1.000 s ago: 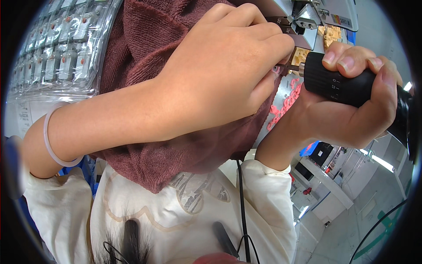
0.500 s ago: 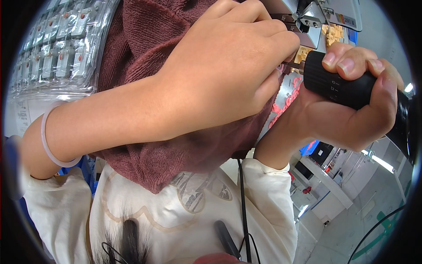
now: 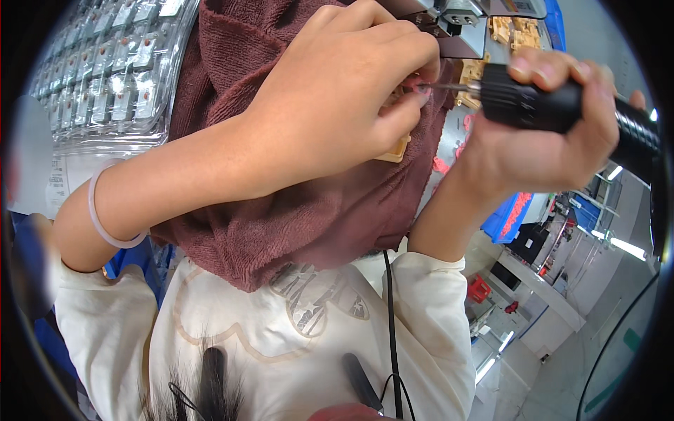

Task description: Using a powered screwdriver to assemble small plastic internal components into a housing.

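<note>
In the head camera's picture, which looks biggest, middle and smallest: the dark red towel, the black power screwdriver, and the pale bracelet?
1. Dark red towel, by far the largest.
2. Black power screwdriver in the right hand.
3. Pale bracelet on the left wrist.
Closeness to the lens inflates all three.

The left hand lies across the maroon towel and blocks the way to the small tan part from the left. From the right, the black electric screwdriver in the right hand fills the gap. A clear tray of parts crowds the upper left.
</note>
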The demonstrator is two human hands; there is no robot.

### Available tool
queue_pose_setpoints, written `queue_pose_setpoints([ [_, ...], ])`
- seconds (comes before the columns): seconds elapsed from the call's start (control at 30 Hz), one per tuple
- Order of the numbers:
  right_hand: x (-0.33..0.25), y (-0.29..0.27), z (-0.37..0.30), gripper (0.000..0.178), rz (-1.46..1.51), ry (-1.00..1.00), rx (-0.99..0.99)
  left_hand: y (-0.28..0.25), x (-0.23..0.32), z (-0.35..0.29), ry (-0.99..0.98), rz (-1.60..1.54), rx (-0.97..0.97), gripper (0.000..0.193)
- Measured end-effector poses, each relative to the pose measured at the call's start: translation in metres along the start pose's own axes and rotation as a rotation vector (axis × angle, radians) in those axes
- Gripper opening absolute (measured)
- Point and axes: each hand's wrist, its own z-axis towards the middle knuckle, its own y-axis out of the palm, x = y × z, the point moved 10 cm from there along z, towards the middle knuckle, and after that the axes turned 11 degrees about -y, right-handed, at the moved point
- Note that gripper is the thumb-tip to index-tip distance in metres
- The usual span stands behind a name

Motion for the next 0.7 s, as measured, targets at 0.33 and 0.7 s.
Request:
queue_pose_setpoints([
  [0.33,-0.063,-0.052,-0.008,0.045,0.057,0.031,0.041,0.014,0.027,-0.014,0.206,0.37,-0.132,0.059],
  [0.7,-0.073,-0.102,-0.046,0.051,-0.036,0.089,0.188,-0.225,0.0,-0.154,-0.427,0.34,0.086,0.08],
])
